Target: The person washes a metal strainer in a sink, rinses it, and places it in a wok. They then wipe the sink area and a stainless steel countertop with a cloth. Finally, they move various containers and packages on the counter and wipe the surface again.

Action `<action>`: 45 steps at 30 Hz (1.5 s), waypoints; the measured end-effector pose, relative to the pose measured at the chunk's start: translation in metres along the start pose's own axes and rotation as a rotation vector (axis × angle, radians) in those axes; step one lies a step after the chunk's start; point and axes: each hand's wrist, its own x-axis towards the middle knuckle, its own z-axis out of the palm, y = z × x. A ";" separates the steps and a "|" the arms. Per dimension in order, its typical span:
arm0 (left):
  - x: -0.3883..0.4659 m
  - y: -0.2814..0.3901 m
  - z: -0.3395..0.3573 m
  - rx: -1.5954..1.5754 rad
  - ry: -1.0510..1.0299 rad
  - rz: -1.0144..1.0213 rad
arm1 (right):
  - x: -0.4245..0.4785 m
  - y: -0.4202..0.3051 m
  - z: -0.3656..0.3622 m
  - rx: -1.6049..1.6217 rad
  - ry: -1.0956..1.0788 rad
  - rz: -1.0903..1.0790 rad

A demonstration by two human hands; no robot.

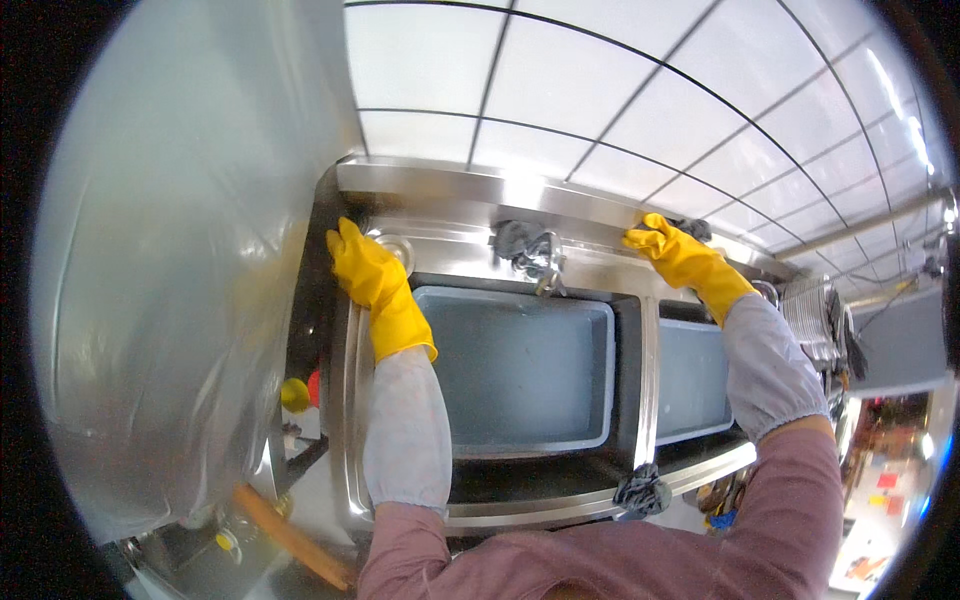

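Both hands wear yellow rubber gloves, with pale sleeve covers above them. My left hand (367, 274) is at the back left corner of a stainless steel sink unit (646, 375), beside a round metal item (394, 251); its fingertips point at the dark gap along the side. My right hand (664, 244) reaches to the back ledge, its fingers bent next to a dark crumpled cloth (694, 228); whether it grips anything is unclear. Between the hands another dark cloth (519, 240) lies against the faucet (551, 274). Grey plastic tubs of cloudy water, a larger one (517, 367) and another (691, 379), sit in the basins.
White tiles (555, 67) cover the back wall. A translucent plastic sheet (165, 300) hangs at the left. Stacked plates (806, 319) stand at the right. A dark cloth (643, 491) lies on the front rim. A wooden stick (292, 536) leans at the lower left.
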 end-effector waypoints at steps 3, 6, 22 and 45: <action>-0.007 0.001 0.007 -0.038 0.064 0.137 | -0.033 0.051 0.011 -0.124 0.267 0.050; -0.008 -0.001 0.013 -0.042 0.136 0.322 | -0.027 0.061 0.049 0.027 0.412 -0.079; -0.026 0.042 0.009 0.175 0.149 0.406 | -0.028 0.021 0.086 -0.629 0.195 0.109; -0.107 0.094 -0.036 -0.584 -0.338 0.367 | -0.099 0.022 0.170 -0.162 0.623 0.723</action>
